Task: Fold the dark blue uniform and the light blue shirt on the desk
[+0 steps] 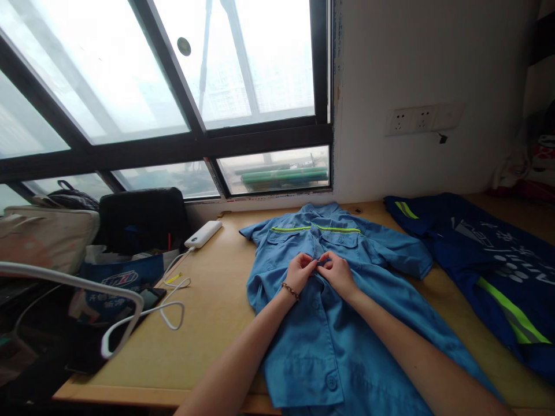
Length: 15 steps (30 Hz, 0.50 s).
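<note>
A blue short-sleeved work shirt [299, 335] lies front side up on the wooden table, its collar toward the wall. Yellow-green piping crosses its chest above two flap pockets. Both hands meet at the middle of the front placket. My left hand [300, 273], with a beaded bracelet at the wrist, pinches the placket edge between thumb and fingers. Close beside it, my right hand [337, 275] pinches the fabric from the other side. The fingertips hide whatever button is there. Lower on the placket, a button [332, 381] shows near the hem.
On the table [208, 323], a white power bank [203, 234] with a white cable [173, 306] lies at left. A dark blue garment [481, 260] with reflective strips spreads at right. Bags [117, 283] and a black chair back [141, 216] stand beyond the left edge. Wall and window close off the back.
</note>
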{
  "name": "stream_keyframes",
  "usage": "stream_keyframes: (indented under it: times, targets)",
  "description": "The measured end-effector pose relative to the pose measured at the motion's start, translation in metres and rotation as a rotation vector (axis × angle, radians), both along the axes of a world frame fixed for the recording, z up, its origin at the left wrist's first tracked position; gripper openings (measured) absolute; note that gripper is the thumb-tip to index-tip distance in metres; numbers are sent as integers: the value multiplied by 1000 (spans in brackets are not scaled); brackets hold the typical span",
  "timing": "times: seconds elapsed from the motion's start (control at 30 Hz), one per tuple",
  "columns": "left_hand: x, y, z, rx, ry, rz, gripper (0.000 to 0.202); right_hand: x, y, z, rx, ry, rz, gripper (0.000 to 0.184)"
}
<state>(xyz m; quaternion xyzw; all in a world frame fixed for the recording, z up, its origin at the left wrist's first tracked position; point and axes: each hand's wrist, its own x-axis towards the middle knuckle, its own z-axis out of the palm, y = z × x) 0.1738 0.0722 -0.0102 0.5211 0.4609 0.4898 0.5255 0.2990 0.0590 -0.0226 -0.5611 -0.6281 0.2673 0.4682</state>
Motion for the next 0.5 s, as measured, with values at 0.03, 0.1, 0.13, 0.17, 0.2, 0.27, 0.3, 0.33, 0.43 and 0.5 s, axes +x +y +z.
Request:
stream_keyframes:
  times: [0.03, 0.1, 0.13, 0.17, 0.2, 0.27, 0.3, 0.33, 0.43, 0.5]
  targets:
    - [0, 1, -2, -48, -56, 18, 28, -1, -1, 1, -1, -5, 12, 16]
    - [0, 3, -5, -153, -178, 48, 27, -3, -3, 3, -2, 5, 38, 18]
    - [-1, 4, -6, -199, -231, 60, 27, -3, -4, 4, -3, 14, 50, 20]
    - [-1, 5, -7, -234, -273, 70, 26, -3, -5, 4, -5, 26, 59, 21]
    - [-1, 5, -8, -256, -304, 80, 26, -4, -5, 4, -9, 41, 67, 21]
    - [-1, 6, -9, -271, -348, 94, 26, -5, -5, 3, -31, 87, 78, 23]
    - [-2, 6, -9, -268, -367, 97, 28, -5, -4, 1, -48, 117, 84, 23]
    - [-2, 6, -9, -262, -387, 99, 30, -6, -2, -1, -66, 149, 87, 24]
    - [-2, 6, -7, -231, -430, 84, 40, -9, -1, 4, -70, 232, 52, 22]
    - [-2, 6, -5, -205, -434, 71, 46, -11, -11, 24, -37, 304, 34, 24]
